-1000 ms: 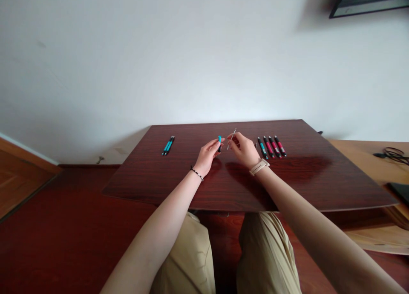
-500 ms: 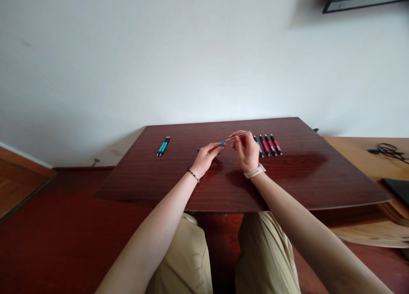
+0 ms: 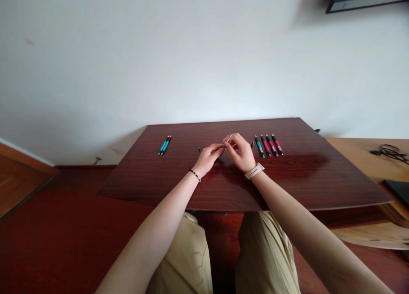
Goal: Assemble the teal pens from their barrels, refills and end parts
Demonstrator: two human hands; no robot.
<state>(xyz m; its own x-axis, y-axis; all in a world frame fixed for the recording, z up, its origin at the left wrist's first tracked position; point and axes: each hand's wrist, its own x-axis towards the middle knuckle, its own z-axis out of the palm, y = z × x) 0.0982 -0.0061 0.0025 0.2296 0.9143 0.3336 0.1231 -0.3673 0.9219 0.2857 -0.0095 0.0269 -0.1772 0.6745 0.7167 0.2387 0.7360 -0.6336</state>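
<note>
Above the middle of the table, my two hands meet at the fingertips. My left hand (image 3: pixel 205 159) is closed on a teal pen barrel (image 3: pixel 224 146), mostly covered by fingers. My right hand (image 3: pixel 241 154) pinches a thin, pale pen refill (image 3: pixel 229 138), whose upper end sticks out above the fingers; its lower end is hidden near the barrel. A tiny teal and dark pen part (image 3: pixel 199 149) lies left of the hands. Just right of my right hand is a small dark pen part (image 3: pixel 252 144).
On the dark wooden table (image 3: pixel 179 187), two teal pens (image 3: pixel 164 145) lie at the left. Right of the hands, one teal pen (image 3: pixel 259 146) lies beside several pink pens (image 3: pixel 271 145). A lighter desk (image 3: pixel 354 147) with a black cable (image 3: pixel 391 151) adjoins at right.
My right hand has moved left to my left hand, bringing the refill to the teal barrel and tilting it more upright. The small parts beside the hands now show more clearly.
</note>
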